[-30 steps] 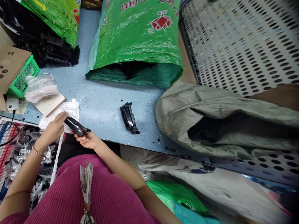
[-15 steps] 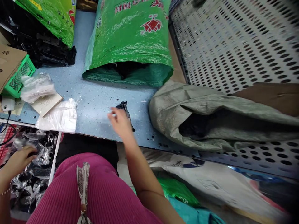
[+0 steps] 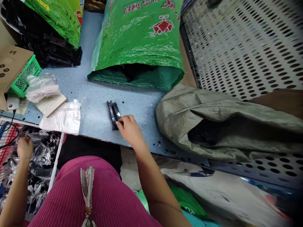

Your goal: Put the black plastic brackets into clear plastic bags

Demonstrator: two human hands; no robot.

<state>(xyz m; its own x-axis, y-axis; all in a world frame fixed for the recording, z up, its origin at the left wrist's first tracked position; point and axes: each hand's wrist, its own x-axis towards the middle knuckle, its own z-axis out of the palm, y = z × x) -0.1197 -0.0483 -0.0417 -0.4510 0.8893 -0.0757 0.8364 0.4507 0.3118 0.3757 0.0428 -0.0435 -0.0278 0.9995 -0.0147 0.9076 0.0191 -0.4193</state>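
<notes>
From the head camera, the right hand (image 3: 129, 130) rests on the blue tabletop (image 3: 94, 104) with its fingertips pinching the near end of a black plastic part (image 3: 113, 114), which lies flat, its far end pointing toward the open mouth of the green sack (image 3: 139, 41). The grip looks light and sits at one tip only, so the part could swivel or slip free if lifted from there, and it lies near the tabletop's front edge, where a slide could carry it off. To the right of the part, a grey sack (image 3: 213, 119) gapes open, close enough to be brushed by the forearm. Well to the left of the part, below the tabletop's edge, the left hand (image 3: 24, 147) is pressed down among clear-bagged pieces (image 3: 40, 157); whether it grips one I cannot tell. A stack of white plastic bags (image 3: 62, 117) lies left of the part at the edge, loose enough to be dragged off.
</notes>
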